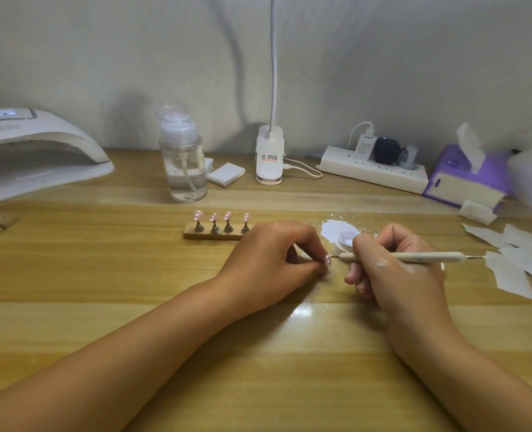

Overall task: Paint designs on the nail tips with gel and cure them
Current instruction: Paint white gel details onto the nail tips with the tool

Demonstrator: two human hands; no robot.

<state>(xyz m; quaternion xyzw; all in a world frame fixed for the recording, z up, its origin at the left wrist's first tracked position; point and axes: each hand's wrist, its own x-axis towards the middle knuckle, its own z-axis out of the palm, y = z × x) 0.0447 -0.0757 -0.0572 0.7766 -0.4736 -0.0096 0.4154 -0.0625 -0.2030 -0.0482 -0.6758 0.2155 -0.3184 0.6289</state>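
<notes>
The left hand (pixel 274 254) pinches a small pink nail tip with white dots (pixel 327 261), grip closed on it, low over the pale wooden worktop (pixel 258 353). The right hand (pixel 392 266) grips a slim cream dotting pen (pixel 398 257), its fine point at that tip, near a wooden strip holding four pink tips (pixel 193 236)

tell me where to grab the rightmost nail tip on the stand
Pinch the metal holder under the rightmost nail tip, coming from the near side. The tip stands upright on it, so gripping low spares the painted face; a neighbour crowds its left, the left hand its right.
</notes>
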